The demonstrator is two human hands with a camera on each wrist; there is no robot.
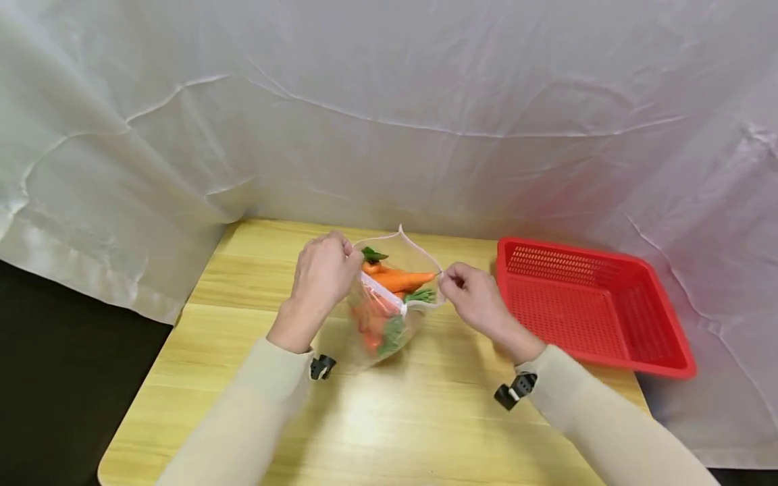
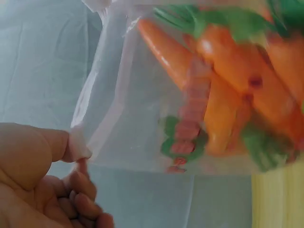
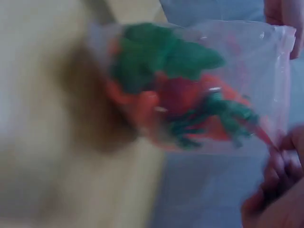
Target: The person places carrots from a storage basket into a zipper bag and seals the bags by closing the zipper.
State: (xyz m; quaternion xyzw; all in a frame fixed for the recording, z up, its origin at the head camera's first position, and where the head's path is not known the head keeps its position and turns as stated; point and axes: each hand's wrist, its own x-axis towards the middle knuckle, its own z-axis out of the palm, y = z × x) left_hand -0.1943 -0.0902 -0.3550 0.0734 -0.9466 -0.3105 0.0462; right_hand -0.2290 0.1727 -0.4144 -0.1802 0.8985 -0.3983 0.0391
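A clear plastic zip bag [image 1: 381, 291] with a pale pink closure strip holds several orange carrots [image 1: 398, 279] with green tops. Its mouth gapes upward, and one carrot lies across the opening, its tip near the right corner. My left hand [image 1: 325, 271] pinches the left corner of the mouth; the left wrist view shows thumb and fingertip on the strip's end. At the opposite corner, my right hand [image 1: 477, 297] pinches the bag's edge between thumb and finger. Red lettering [image 2: 187, 126] is printed on the bag. The bag hangs blurred in the right wrist view.
A red plastic basket [image 1: 665, 297] with perforated sides stands at the table's right, close beside my right hand. Beneath the bag is a light wooden table [image 1: 225, 378]. A pale cloth curtain [image 1: 389, 162] hangs behind the table's back edge.
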